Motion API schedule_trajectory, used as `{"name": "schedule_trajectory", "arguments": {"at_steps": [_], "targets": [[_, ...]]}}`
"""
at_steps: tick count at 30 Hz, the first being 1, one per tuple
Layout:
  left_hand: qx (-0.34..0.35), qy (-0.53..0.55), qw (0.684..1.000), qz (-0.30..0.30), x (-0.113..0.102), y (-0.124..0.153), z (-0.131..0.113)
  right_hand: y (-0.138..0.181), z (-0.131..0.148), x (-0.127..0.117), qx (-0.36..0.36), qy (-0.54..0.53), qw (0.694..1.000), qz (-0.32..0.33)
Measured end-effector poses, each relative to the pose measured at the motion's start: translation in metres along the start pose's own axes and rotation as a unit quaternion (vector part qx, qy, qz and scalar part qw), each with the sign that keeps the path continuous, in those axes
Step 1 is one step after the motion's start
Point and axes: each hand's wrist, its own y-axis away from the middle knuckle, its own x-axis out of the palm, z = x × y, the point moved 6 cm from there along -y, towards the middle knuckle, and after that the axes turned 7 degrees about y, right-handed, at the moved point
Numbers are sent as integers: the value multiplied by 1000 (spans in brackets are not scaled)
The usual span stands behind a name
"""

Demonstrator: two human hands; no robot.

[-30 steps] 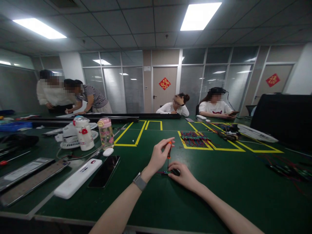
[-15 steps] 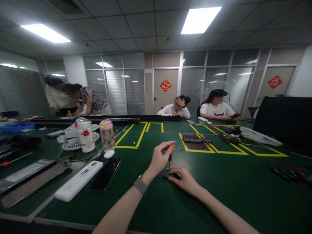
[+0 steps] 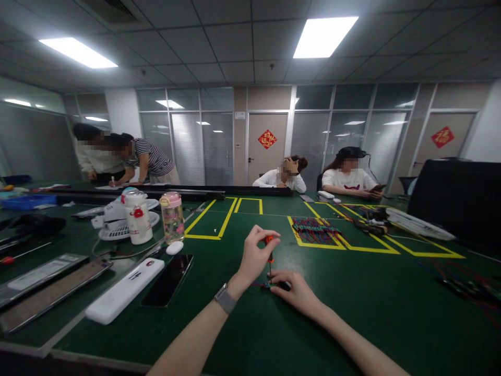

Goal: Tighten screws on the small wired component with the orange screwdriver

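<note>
An orange-handled screwdriver (image 3: 270,250) is gripped upright in the left hand (image 3: 254,258), its handle pinched between thumb and fingers, above a green worktable (image 3: 352,297) in an office. A small circuit board (image 3: 267,285) lies on the tabletop directly beneath the tool, where its edge is held in a narrow grip by the thumb and fingertips of the right hand (image 3: 297,293). Whether the blade's tip is seated in the board cannot be told at this size. Thin wires (image 3: 256,284) are seen trailing from the board's left side, and a dark item (image 3: 285,285) is partly covered by the right fingers. A grey-banded watch (image 3: 225,298) is worn on the left wrist.

To the left, a black phone (image 3: 167,280) is laid beside a long white device (image 3: 125,291), with 2 drinking bottles (image 3: 172,219) set behind them. Beyond the hands, a cluster of wired boards (image 3: 316,230) is framed by yellow tape (image 3: 323,246). In the background, 4 people are seen: 2 bent over papers at left, 1 with head propped on a hand, and 1 by whom a handheld device (image 3: 376,189) is held.
</note>
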Motion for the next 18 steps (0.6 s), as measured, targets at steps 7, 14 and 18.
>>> {"name": "schedule_trajectory", "arguments": {"at_steps": [7,14,18], "targets": [[-16,71,996,58,8,-1,-4,0,-1,1,0,-4,1000,8],[20,-19,1000,-10,-3,-2,-6,-1,0,0,5,-7,1000,21],[5,27,999,42,6,0,-6,-2,1,1,6,-8,1000,27]]}}
